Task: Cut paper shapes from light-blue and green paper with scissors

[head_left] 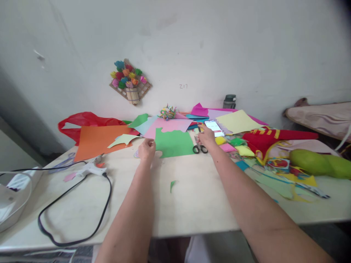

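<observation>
Near the middle of the table lies a green paper sheet (175, 144) with an uneven, cut top edge. My left hand (147, 149) is at its left edge, fingers curled together; what they hold, if anything, is hidden. To the sheet's right, my right hand (206, 136) reaches over the black-handled scissors (196, 149), thumb and forefinger apart. A lit phone (215, 128) lies just beyond that hand. Whether its fingertips touch the scissors cannot be made out. A small green paper scrap (172, 186) is on the tabletop between my forearms.
At left are an orange sheet (95, 140), a pale green cut piece (124, 139), a red plastic bag (93, 118) and a looped black cable (106, 212). Rightward lie paper scraps, a red cloth piece (256, 144) and a green fruit-like object (312, 161). A bottle (229, 101) stands behind.
</observation>
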Demonstrator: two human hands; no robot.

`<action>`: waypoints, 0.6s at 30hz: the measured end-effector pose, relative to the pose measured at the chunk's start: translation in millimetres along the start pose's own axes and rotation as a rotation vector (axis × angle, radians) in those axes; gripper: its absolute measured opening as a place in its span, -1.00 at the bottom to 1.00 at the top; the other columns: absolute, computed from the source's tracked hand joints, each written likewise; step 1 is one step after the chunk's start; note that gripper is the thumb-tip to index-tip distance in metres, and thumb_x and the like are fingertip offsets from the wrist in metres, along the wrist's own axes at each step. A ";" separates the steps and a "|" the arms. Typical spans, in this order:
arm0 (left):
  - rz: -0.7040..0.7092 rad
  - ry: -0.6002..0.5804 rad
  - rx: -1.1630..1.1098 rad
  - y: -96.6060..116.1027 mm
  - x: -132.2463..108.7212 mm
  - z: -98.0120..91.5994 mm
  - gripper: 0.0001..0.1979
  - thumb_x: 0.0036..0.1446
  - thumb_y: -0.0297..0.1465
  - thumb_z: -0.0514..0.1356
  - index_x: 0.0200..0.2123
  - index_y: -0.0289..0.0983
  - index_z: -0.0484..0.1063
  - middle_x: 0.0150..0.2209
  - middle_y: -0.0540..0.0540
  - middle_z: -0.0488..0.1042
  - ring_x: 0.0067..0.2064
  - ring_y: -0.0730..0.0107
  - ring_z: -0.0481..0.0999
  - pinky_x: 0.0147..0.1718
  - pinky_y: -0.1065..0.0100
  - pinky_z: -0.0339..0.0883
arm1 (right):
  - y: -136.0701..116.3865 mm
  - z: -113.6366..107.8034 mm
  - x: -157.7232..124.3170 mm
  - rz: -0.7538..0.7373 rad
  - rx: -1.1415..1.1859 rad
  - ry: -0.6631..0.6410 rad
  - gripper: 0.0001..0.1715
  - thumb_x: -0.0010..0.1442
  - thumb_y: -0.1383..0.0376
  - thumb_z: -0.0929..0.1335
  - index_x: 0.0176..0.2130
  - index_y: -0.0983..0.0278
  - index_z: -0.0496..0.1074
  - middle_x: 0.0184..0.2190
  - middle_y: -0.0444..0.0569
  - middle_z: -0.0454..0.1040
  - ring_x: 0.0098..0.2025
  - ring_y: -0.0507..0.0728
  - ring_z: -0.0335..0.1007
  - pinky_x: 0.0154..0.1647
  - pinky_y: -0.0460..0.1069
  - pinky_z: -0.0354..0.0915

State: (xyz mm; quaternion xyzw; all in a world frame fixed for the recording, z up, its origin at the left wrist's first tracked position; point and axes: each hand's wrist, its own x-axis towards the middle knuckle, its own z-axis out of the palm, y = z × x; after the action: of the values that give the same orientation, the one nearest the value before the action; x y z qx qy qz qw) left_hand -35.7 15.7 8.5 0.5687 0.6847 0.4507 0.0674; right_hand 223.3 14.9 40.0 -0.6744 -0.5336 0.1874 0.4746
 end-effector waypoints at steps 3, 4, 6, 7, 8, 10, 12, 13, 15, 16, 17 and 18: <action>0.008 -0.013 0.002 2.4 -1.2 -1.1 -0.75 -0.02 -0.33 0.08 -0.25 -0.21 0.44 -0.38 -0.05 0.53 -0.25 0.33 0.49 -0.25 0.37 0.29 | -6.4 11.6 -3.7 0.067 0.509 -0.197 -0.62 0.04 0.40 0.25 -0.10 0.36 0.38 -0.51 -0.05 0.46 -0.61 0.00 0.38 -0.61 -0.13 0.28; 0.010 -0.024 0.013 4.1 -2.1 -2.1 -0.75 -0.02 -0.32 0.09 -0.24 -0.21 0.44 -0.37 -0.04 0.54 -0.25 0.33 0.49 -0.25 0.36 0.29 | -8.5 14.0 -5.6 0.066 0.635 -0.264 -0.65 0.04 0.38 0.25 -0.13 0.37 0.39 -0.48 -0.02 0.48 -0.58 0.00 0.40 -0.61 -0.13 0.29; 0.024 -0.052 0.060 8.2 -4.4 -4.8 -0.74 -0.01 -0.29 0.10 -0.23 -0.19 0.45 -0.32 -0.04 0.53 -0.21 0.31 0.48 -0.21 0.33 0.29 | -12.5 16.4 -10.2 0.048 0.822 -0.404 -0.70 0.07 0.34 0.25 -0.18 0.37 0.40 -0.37 0.04 0.51 -0.47 0.04 0.46 -0.56 -0.13 0.33; 0.045 -0.070 0.092 10.3 -5.8 -6.1 -0.74 0.00 -0.29 0.10 -0.22 -0.18 0.46 -0.29 -0.04 0.53 -0.17 0.30 0.47 -0.18 0.32 0.29 | -14.3 17.2 -12.7 0.037 0.880 -0.467 -0.71 0.07 0.34 0.25 -0.18 0.35 0.39 -0.32 0.06 0.52 -0.42 0.05 0.48 -0.54 -0.12 0.35; 0.078 -0.085 0.127 12.2 -7.1 -7.2 -0.74 0.01 -0.28 0.10 -0.22 -0.16 0.47 -0.25 -0.04 0.53 -0.11 0.29 0.44 -0.14 0.32 0.27 | -15.9 18.1 -15.3 0.027 0.915 -0.519 -0.72 0.07 0.34 0.26 -0.19 0.34 0.39 -0.28 0.05 0.52 -0.38 0.07 0.49 -0.53 -0.11 0.36; 0.156 -0.138 0.207 14.7 -9.6 -7.9 -0.74 0.00 -0.28 0.13 -0.22 -0.14 0.49 -0.16 -0.03 0.50 0.04 0.27 0.32 -0.02 0.31 0.20 | -18.6 21.7 -20.1 0.007 0.928 -0.558 -0.73 0.01 0.39 0.32 -0.20 0.30 0.39 -0.26 0.01 0.52 -0.35 0.07 0.49 -0.52 -0.11 0.37; 0.214 -0.208 0.292 14.9 -11.6 -6.5 -0.71 -0.01 -0.25 0.15 -0.19 -0.11 0.49 -0.04 0.00 0.44 0.17 0.19 0.14 0.11 0.23 0.04 | -20.9 28.1 -24.0 -0.023 0.908 -0.510 -0.71 -0.06 0.42 0.38 -0.24 0.30 0.38 -0.33 -0.03 0.53 -0.39 0.06 0.49 -0.55 -0.13 0.35; 0.231 -0.246 0.331 14.4 -12.4 -5.2 -0.69 -0.01 -0.22 0.15 -0.16 -0.09 0.49 0.03 0.02 0.39 0.21 0.13 0.06 0.15 0.15 -0.05 | -21.7 32.1 -25.5 -0.031 0.900 -0.459 -0.73 -0.06 0.39 0.40 -0.27 0.31 0.37 -0.40 -0.05 0.53 -0.44 0.04 0.48 -0.59 -0.15 0.33; 0.242 -0.313 0.394 12.5 -13.8 -1.9 -0.63 0.00 -0.14 0.12 -0.11 -0.04 0.46 0.14 0.05 0.26 0.25 0.01 -0.11 0.16 -0.03 -0.23 | -23.0 40.2 -27.4 -0.025 0.904 -0.349 -0.77 -0.02 0.27 0.40 -0.33 0.32 0.34 -0.53 -0.09 0.50 -0.56 0.01 0.44 -0.67 -0.17 0.27; 0.239 -0.337 0.420 11.5 -14.3 -0.3 -0.60 0.01 -0.10 0.09 -0.08 -0.01 0.44 0.17 0.05 0.20 0.27 -0.03 -0.18 0.15 -0.10 -0.30 | -23.2 43.9 -28.0 -0.013 0.911 -0.308 -0.74 0.00 0.20 0.39 -0.34 0.31 0.32 -0.58 -0.12 0.47 -0.60 0.00 0.41 -0.70 -0.17 0.25; 0.237 -0.354 0.444 10.5 -14.7 1.3 -0.57 0.01 -0.06 0.06 -0.05 0.01 0.42 0.20 0.05 0.15 0.28 -0.05 -0.24 0.14 -0.14 -0.35 | -23.2 47.1 -28.4 -0.004 0.918 -0.270 -0.71 0.01 0.15 0.38 -0.37 0.30 0.30 -0.62 -0.14 0.45 -0.64 -0.02 0.37 -0.73 -0.17 0.22; 0.234 -0.366 0.467 9.6 -15.0 2.7 -0.55 0.01 -0.02 0.04 -0.03 0.05 0.39 0.22 0.07 0.11 0.28 -0.04 -0.30 0.14 -0.16 -0.40 | -22.9 49.8 -28.8 -0.001 0.921 -0.234 -0.68 0.01 0.10 0.37 -0.39 0.29 0.28 -0.66 -0.18 0.41 -0.68 -0.03 0.33 -0.75 -0.18 0.20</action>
State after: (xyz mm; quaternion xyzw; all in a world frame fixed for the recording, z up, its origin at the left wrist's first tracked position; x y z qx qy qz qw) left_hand -22.0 4.0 7.3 0.7154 0.6762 0.1761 0.0048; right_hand 162.8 10.4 28.0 -0.3678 -0.4451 0.4790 0.6612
